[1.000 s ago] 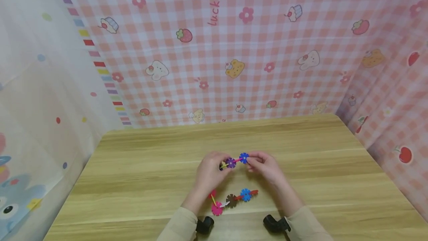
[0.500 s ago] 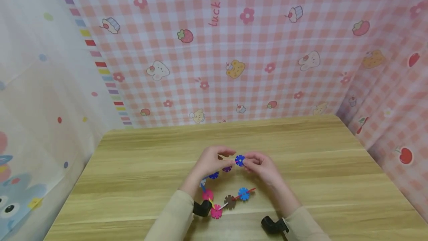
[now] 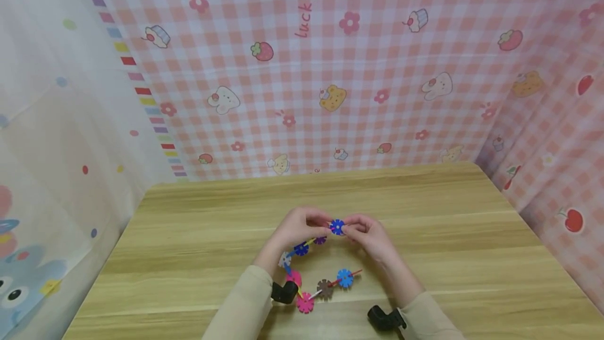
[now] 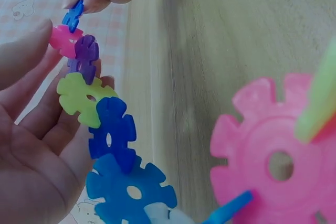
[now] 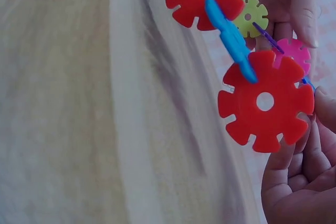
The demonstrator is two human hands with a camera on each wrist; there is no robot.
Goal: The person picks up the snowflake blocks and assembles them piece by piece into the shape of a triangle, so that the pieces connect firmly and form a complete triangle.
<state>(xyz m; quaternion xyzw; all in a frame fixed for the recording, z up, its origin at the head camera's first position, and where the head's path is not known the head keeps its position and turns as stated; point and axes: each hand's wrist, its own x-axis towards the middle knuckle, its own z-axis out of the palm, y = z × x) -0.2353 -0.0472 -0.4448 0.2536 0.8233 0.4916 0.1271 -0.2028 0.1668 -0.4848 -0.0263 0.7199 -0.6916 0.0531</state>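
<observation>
A chain of notched plastic snowflake discs curves between my hands and back toward me in the head view. My right hand (image 3: 373, 235) pinches the blue disc (image 3: 337, 227) at its upper end. Beside it, my left hand (image 3: 299, 227) has its thumb and fingers on the adjoining pink disc (image 4: 64, 41). Purple (image 4: 86, 56), yellow-green (image 4: 79, 95) and dark blue (image 4: 111, 135) discs follow. The lower run holds a pink disc (image 3: 305, 303), a brown disc (image 3: 324, 289) and a light blue disc (image 3: 345, 278). Red discs (image 5: 283, 108) hang close to the right wrist camera.
The wooden table (image 3: 212, 224) extends around the hands. Behind it hangs a pink checked cloth (image 3: 283, 77), with a white patterned curtain (image 3: 42, 119) on the left. Black wrist mounts (image 3: 285, 293) project from both sleeves.
My left hand has shifted along the chain from near the purple disc to the pink disc by the blue one. The right hand has moved slightly left, and more chain shows.
</observation>
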